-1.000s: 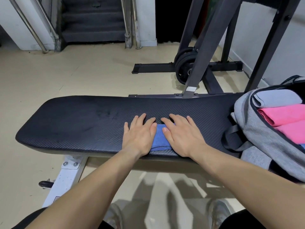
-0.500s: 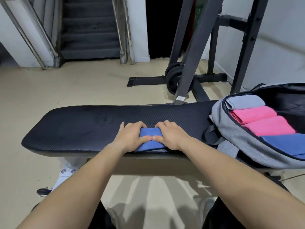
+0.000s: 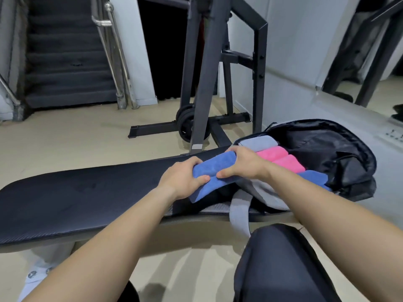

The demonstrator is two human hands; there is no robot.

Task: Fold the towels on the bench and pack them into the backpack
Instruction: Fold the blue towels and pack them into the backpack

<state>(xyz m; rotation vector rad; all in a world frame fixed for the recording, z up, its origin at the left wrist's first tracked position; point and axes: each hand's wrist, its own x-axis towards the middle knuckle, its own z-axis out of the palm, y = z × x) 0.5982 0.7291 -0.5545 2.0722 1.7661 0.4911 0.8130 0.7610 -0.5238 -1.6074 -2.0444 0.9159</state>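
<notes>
Both hands, left (image 3: 183, 178) and right (image 3: 244, 165), grip clamped on my folded blue terry towel (image 3: 214, 171); packing step; next, slot it into the open grey backpack (image 3: 268, 192).

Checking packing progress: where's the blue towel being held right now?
Centre-right in the head view, the blue towel is gripped by left hand and right hand above the bench, beside the open backpack.

no readable text, labels or numbers anywhere.
</notes>
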